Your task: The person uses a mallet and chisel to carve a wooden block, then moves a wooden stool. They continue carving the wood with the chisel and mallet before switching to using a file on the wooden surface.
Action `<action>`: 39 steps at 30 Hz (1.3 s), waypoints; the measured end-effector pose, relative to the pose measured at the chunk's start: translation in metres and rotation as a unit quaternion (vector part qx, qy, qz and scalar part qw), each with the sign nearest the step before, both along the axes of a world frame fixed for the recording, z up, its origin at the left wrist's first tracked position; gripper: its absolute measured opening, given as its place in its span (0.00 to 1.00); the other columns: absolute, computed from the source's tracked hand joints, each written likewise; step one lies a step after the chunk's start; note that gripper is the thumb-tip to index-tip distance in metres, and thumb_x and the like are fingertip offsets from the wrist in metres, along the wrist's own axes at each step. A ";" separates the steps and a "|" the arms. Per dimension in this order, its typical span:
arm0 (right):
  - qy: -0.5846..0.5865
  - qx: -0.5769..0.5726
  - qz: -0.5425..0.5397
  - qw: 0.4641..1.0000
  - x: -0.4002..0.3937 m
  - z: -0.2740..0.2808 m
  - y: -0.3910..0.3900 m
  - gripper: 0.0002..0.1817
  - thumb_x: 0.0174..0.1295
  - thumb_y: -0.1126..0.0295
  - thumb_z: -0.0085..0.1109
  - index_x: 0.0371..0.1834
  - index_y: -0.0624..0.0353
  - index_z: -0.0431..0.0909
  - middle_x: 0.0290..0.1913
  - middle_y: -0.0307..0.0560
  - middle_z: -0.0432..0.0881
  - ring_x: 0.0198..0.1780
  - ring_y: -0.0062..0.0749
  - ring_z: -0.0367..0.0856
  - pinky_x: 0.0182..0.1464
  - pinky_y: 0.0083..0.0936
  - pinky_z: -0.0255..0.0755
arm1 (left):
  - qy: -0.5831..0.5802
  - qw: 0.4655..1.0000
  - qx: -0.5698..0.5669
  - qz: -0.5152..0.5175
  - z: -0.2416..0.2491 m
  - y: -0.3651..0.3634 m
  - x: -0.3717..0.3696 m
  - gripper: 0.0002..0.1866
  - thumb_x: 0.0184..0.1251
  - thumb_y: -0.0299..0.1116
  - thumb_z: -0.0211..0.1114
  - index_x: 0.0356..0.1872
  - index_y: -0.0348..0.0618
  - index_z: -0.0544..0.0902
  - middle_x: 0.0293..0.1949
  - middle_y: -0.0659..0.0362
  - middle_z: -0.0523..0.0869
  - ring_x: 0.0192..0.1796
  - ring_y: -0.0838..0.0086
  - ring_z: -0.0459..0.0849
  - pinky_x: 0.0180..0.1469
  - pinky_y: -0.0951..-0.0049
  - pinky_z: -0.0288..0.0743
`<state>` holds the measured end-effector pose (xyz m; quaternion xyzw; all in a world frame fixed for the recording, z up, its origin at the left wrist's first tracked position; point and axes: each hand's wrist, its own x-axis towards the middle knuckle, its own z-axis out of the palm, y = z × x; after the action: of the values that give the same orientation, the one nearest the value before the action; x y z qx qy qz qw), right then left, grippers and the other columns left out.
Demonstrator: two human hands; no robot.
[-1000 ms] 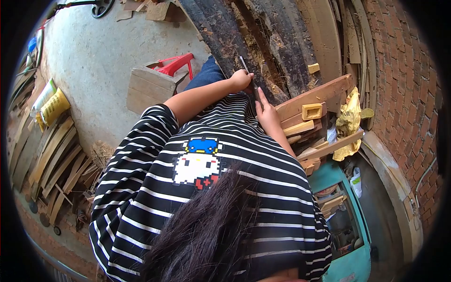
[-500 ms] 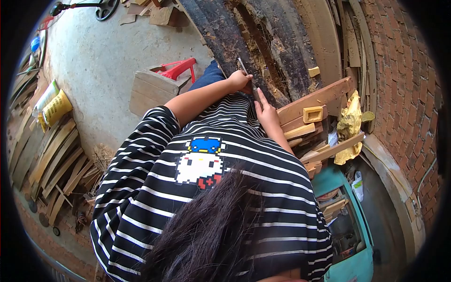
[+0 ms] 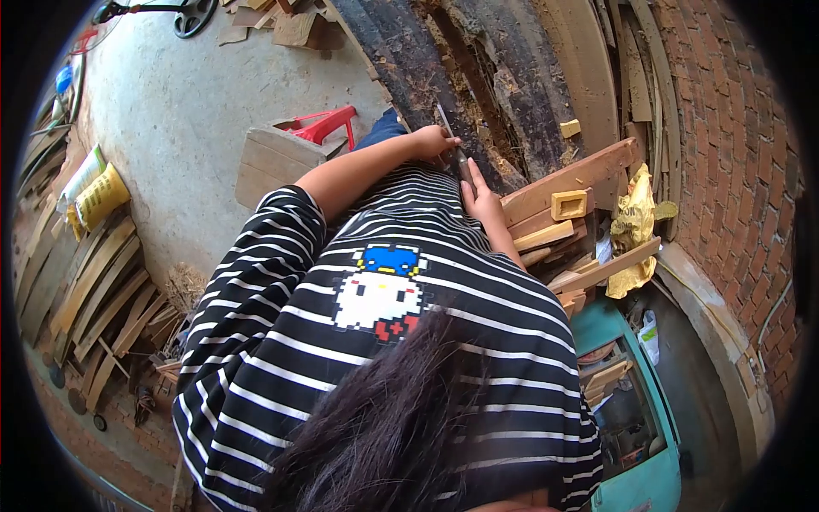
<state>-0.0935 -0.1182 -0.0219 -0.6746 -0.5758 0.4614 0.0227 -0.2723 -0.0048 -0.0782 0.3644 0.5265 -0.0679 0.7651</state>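
Observation:
A slim chisel (image 3: 461, 157) with a metal blade and a darker handle is held over the near end of a dark, worn workbench (image 3: 401, 51), its blade pointing away from me. My left hand (image 3: 431, 142) is closed, its fingertips at the blade near the handle. Around the handle lies my right hand (image 3: 485, 205), with its fingers stretched along it and the palm side partly hidden. Wood shavings and dust fill the long groove in the benchtop. A small wood block (image 3: 570, 129) sits on the bench's right side.
Right of my hands, a reddish plank (image 3: 589, 175) and a hollowed yellow wood block (image 3: 569, 205) lie over a scrap pile. Beyond are a yellow sack (image 3: 633, 226) and a brick wall (image 3: 725, 111). A red stool (image 3: 328, 128) and a wooden box (image 3: 277, 162) stand left.
The chisel and both hands have shifted very slightly, still in the same hold. My torso has moved a little to the right in view.

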 end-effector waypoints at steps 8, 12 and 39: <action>0.045 0.032 0.019 0.998 0.013 -0.025 0.003 0.29 0.68 0.58 0.49 0.71 0.31 0.55 0.39 0.68 0.80 0.42 0.62 0.79 0.40 0.43 0.74 | 0.215 0.958 0.172 -0.078 0.002 0.003 -0.184 0.22 0.69 0.47 0.55 0.53 0.38 0.77 0.34 0.57 0.85 0.34 0.73 0.82 0.37 0.72 0.75; 0.025 0.007 0.022 0.999 0.010 -0.008 0.011 0.29 0.67 0.61 0.51 0.71 0.29 0.55 0.37 0.68 0.80 0.40 0.61 0.81 0.37 0.42 0.72 | 0.263 0.939 0.169 -0.142 -0.092 -0.070 -0.282 0.18 0.66 0.43 0.56 0.33 0.35 0.83 0.32 0.46 0.85 0.34 0.60 0.86 0.37 0.60 0.78; 0.049 0.015 0.021 0.998 0.010 -0.044 -0.019 0.31 0.69 0.60 0.48 0.73 0.31 0.48 0.38 0.67 0.81 0.38 0.58 0.82 0.36 0.42 0.72 | 0.296 0.940 0.167 0.023 -0.113 -0.102 -0.212 0.23 0.62 0.45 0.58 0.51 0.38 0.80 0.49 0.43 0.82 0.55 0.54 0.79 0.58 0.61 0.70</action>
<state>-0.0835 -0.1376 -0.0658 -0.6384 -0.5951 0.4855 0.0516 -0.4843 -0.1064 -0.1909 0.4382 0.7410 -0.0666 0.5044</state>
